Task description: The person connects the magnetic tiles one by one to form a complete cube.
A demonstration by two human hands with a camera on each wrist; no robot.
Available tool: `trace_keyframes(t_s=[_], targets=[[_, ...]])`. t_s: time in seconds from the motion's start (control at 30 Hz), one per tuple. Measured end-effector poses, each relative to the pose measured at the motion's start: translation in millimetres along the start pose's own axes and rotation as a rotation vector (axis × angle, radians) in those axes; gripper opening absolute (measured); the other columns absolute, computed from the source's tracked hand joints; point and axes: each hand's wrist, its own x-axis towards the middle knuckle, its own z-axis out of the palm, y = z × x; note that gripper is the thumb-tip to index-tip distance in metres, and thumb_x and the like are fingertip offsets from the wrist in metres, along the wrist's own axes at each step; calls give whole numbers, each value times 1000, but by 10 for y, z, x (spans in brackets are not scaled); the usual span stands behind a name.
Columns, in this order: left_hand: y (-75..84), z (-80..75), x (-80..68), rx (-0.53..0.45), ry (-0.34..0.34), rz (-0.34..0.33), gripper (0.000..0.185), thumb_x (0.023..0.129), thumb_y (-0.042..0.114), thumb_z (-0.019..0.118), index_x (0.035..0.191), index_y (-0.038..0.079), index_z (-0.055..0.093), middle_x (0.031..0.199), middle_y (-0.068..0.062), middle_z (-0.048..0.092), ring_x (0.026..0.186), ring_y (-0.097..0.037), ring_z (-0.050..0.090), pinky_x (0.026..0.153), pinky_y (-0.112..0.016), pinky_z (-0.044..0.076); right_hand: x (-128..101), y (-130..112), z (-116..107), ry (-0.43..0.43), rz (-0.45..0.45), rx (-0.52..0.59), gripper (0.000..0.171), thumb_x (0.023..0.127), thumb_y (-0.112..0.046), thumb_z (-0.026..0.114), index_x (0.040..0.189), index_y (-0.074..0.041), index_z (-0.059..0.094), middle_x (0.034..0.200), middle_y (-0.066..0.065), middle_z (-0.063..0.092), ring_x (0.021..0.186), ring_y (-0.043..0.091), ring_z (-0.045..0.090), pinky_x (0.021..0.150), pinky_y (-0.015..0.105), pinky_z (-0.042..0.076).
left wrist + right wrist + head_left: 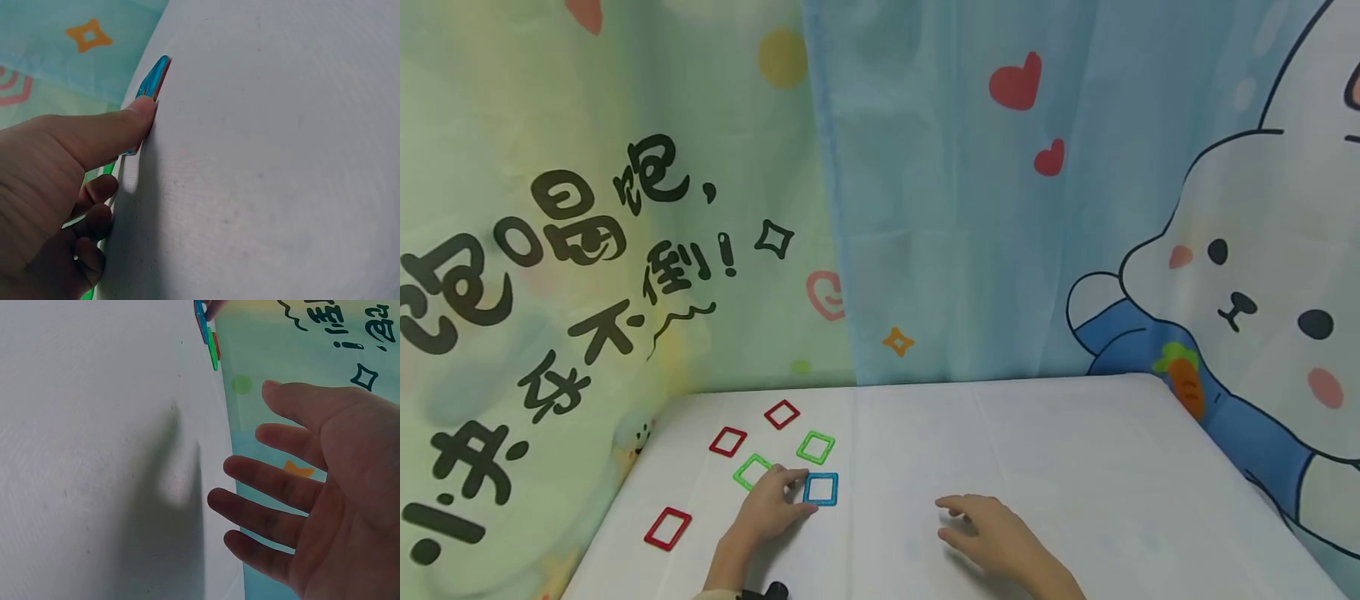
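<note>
My left hand (772, 502) holds a blue square frame (836, 489) by its left side, between thumb and forefinger, over the white table. In the left wrist view the thumb presses on the blue frame (152, 78), and a thin red edge runs along its underside; I cannot tell what that edge belongs to. The other fingers curl loosely. A green square frame (742, 477) lies partly hidden behind this hand. To the right, my right hand (992, 533) hovers above the table, holding nothing, with its fingers spread and relaxed in the right wrist view (312, 481).
Another green frame (825, 456) lies just beyond the blue one. Two red frames, one at the back (795, 412) and one left of it (714, 450), lie farther off. A third red frame (652, 542) is at the near left. Printed curtains (925, 275) rise behind the table.
</note>
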Motion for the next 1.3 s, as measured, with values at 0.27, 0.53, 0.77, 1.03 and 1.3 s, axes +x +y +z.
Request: trace_keyframes(t_s=[0.27, 0.53, 0.77, 1.03, 1.3], targets=[[34, 17, -9, -11, 25, -15, 57, 69, 39, 87, 115, 11, 69, 94, 3, 56, 85, -16, 51, 78, -39, 46, 13, 9, 8, -4, -20, -4, 39, 91, -30, 69, 122, -7, 64, 109, 4, 67, 97, 23, 62, 82, 47, 49], [136, 50, -25, -45, 29, 28, 58, 67, 44, 87, 112, 11, 69, 94, 6, 58, 84, -13, 52, 75, -35, 47, 92, -5, 10, 19, -31, -10, 36, 91, -27, 69, 121, -7, 65, 108, 3, 67, 93, 20, 62, 80, 43, 50], [243, 154, -38, -95, 29, 80, 58, 67, 46, 86, 111, 12, 69, 89, 9, 56, 81, -11, 52, 69, -29, 45, 98, -10, 38, 6, -5, -12, 36, 91, -27, 69, 121, -7, 65, 106, 2, 67, 90, 18, 62, 79, 43, 50], [416, 311, -42, -72, 52, 118, 55, 66, 48, 86, 107, 14, 71, 85, 12, 53, 76, -8, 49, 65, -27, 43, 99, -42, 53, 6, 44, -22, 34, 90, -26, 70, 119, -8, 66, 105, 2, 67, 91, 19, 61, 82, 45, 50], [573, 486, 17, -27, 76, 131, 55, 65, 51, 85, 105, 15, 72, 88, 11, 53, 77, -7, 49, 68, -28, 44, 130, -44, 58, 10, 61, -32, 33, 90, -26, 70, 119, -10, 66, 104, 0, 66, 93, 19, 61, 83, 46, 49]])
